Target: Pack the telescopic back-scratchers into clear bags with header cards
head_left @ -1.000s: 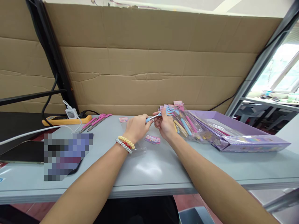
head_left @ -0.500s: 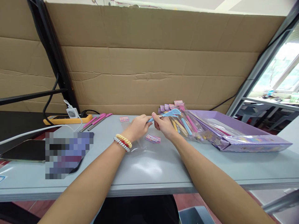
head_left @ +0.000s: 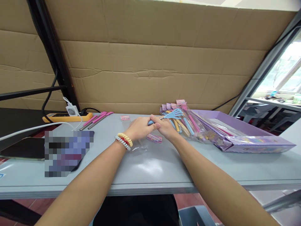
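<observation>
Left hand (head_left: 140, 128) and right hand (head_left: 166, 128) both closed round blue claw-ended rod (head_left: 174, 114); steady, aligned grip best, prongs clear of packets (head_left: 193, 123) beyond right hand.

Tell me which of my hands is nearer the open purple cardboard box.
Right. Your right hand holds the blue claw-headed stick, left of the purple box, with plastic-bagged sticks between; your left hand, on the stick's handle, is farther left.
</observation>
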Tool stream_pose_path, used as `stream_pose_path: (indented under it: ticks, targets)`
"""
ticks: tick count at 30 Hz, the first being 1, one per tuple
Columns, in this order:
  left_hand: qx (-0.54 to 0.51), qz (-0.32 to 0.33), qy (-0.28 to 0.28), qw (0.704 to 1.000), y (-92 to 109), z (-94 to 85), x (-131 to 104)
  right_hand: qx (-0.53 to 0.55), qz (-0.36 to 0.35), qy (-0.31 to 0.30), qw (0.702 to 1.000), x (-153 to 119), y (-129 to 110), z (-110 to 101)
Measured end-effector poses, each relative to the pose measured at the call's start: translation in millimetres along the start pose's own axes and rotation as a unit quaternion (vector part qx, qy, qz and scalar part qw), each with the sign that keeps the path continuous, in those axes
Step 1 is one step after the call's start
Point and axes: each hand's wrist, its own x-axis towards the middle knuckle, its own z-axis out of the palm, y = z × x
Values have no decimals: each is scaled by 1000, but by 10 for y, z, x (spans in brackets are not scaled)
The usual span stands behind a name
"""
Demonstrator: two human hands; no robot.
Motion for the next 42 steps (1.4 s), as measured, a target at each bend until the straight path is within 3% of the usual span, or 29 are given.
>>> stream_pose_path:
  ticks: [5, 10, 22, 27, 30, 35, 42]
  targets:
    - [64, 10, 41, 997, 61, -77, 1, 51, -66, -4, 996, -62, -199, 8]
    - [91, -17, 55, 994, 111, -99, -9, 30, -57, 20, 998, -111, -312, -6]
    - [147, -125, 120, 974, 204, -73, 3, 150, -38, 85, 984, -53, -190, 14]
    - [142, -107, 119, 977, 172, -78, 4, 157, -33, 117, 980, -47, -165, 52]
    - [119, -68, 115, 984, 151, -48, -22, 148, -9, 76, 986, -57, -164, 42]
    - [83, 54, 69, 993, 121, 2, -51, 87, 14, -23, 996, -62, -133, -35]
    - [104, 30, 42, 993, -127, -79, -6, -9, -17, -82, 996, -131, -192, 28]
